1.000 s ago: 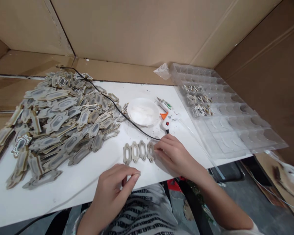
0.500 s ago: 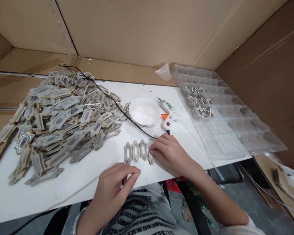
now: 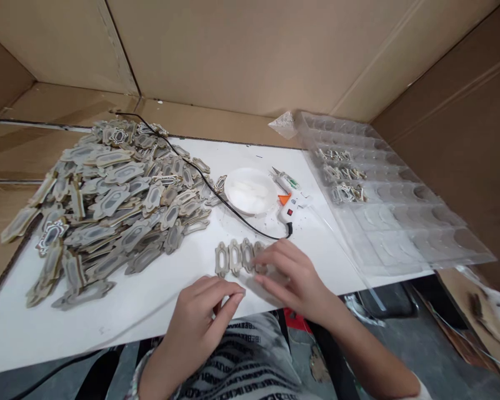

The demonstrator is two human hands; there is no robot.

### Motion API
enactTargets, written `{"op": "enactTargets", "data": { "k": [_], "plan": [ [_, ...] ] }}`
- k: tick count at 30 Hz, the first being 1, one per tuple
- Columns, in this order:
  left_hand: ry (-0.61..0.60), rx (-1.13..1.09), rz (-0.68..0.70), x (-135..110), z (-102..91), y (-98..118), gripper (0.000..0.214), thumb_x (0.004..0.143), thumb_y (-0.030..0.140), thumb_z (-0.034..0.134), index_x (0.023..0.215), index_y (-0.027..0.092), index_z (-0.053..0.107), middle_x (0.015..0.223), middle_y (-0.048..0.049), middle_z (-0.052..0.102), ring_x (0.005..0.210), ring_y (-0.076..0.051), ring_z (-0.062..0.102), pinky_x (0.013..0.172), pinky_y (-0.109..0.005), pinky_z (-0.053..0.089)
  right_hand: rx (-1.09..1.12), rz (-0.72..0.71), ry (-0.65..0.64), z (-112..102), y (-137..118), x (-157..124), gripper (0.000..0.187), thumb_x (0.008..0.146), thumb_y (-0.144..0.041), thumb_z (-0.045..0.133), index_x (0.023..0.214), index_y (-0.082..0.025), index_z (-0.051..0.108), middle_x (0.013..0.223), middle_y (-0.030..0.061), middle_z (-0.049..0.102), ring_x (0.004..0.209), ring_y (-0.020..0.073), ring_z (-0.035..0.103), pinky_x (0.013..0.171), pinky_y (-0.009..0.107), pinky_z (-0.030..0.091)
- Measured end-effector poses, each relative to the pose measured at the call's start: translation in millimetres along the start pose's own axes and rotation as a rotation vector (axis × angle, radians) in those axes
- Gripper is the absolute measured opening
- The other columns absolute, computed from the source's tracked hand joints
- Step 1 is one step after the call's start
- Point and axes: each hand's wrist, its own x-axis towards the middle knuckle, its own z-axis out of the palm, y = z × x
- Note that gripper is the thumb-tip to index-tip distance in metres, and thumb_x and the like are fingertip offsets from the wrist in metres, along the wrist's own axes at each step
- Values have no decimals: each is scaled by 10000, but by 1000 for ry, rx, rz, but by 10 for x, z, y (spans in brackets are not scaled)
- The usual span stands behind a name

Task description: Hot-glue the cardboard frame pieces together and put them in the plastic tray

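Several small grey oval frame pieces point(image 3: 235, 258) stand side by side in a row on the white table in front of me. My right hand point(image 3: 291, 278) is over the right end of that row, its thumb and fingers apart. The fingertips partly cover the rightmost frame piece point(image 3: 259, 251), and whether they touch it I cannot tell. Just below the row, my left hand point(image 3: 208, 305) rests near the table edge with thumb and index finger pinched together. Anything between those two fingertips is too small or hidden to make out.
A big heap of similar frame pieces point(image 3: 120, 194) covers the table's left side. Behind the row are a white dish point(image 3: 250, 191) with pale sticks, a white glue gun point(image 3: 289, 210) and a snipping tool point(image 3: 280, 176). A black cord point(image 3: 233, 214) crosses the table. At right lies a clear compartment tray point(image 3: 391, 222).
My right hand has loosened its grasp on the rightmost frame piece, its fingers now spread. That piece stands straighter and closer in line with the row. The view has shifted slightly.
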Motion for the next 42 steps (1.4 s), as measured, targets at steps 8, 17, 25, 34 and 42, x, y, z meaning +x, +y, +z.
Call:
{"op": "enactTargets", "data": {
  "k": [8,17,25,34,42],
  "plan": [
    [25,85,50,-25,44,-22,86,920,164,565,905,203,640,696,25,631,637,-109,590,596,-210,467,97,-63,-152,32,-184,80,116,969,-185,550,903,-175,645,787,38,648,761,177,520,685,306,435],
    [8,64,56,-24,56,9,102,933,181,551,963,200,647,631,40,595,564,-92,559,515,-211,405,12,114,-29,106,45,312,95,892,-137,633,828,-179,690,816,44,631,822,201,537,748,336,440],
    [-17,76,61,-38,53,15,107,941,185,532,926,203,637,610,49,559,538,-99,508,543,-237,403,-44,231,-68,229,71,328,90,880,-162,663,809,-202,702,821,29,672,835,209,550,767,361,411],
    [-52,128,79,-61,93,9,120,937,168,519,919,191,635,660,30,614,565,-117,525,604,-278,414,-264,130,18,348,99,254,79,890,-182,657,822,-219,670,855,21,701,838,226,539,718,366,347],
    [-36,159,103,-83,137,22,137,934,180,519,892,180,649,655,24,621,566,-130,529,578,-298,420,-323,78,71,393,120,198,40,901,-242,654,872,-215,649,874,41,695,819,230,539,723,363,368]
  ]
}}
